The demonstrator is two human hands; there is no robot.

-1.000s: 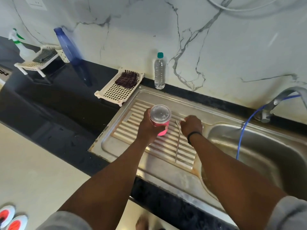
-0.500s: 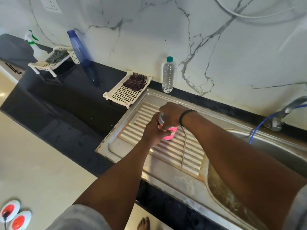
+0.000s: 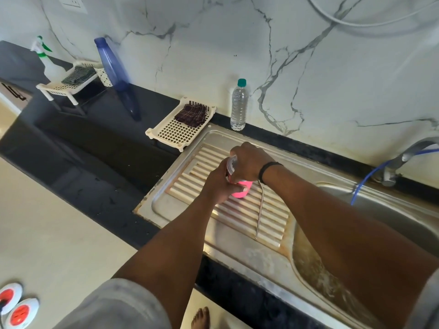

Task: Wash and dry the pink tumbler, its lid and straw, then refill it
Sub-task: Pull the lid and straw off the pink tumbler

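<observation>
The pink tumbler [image 3: 242,189] stands on the ribbed steel drainboard [image 3: 237,217]. My left hand [image 3: 219,184] grips its body from the left. My right hand [image 3: 249,162] covers the top and grips the clear lid [image 3: 231,163], of which only the left edge shows. The metal straw [image 3: 260,210] lies on the ribs just right of the tumbler, pointing toward me. A clear water bottle [image 3: 238,106] with a green cap stands at the wall behind the drainboard.
The sink basin [image 3: 380,233] lies to the right, with a tap [image 3: 403,157] and a blue hose [image 3: 368,181] above it. A white rack [image 3: 171,136] holding a dark cloth [image 3: 191,112] sits left of the drainboard. Farther left stand a blue bottle [image 3: 111,65] and a spray bottle [image 3: 45,60].
My right hand left the spot by the straw and came over the tumbler's top, where it now grips the lid. My left hand kept its hold on the tumbler.
</observation>
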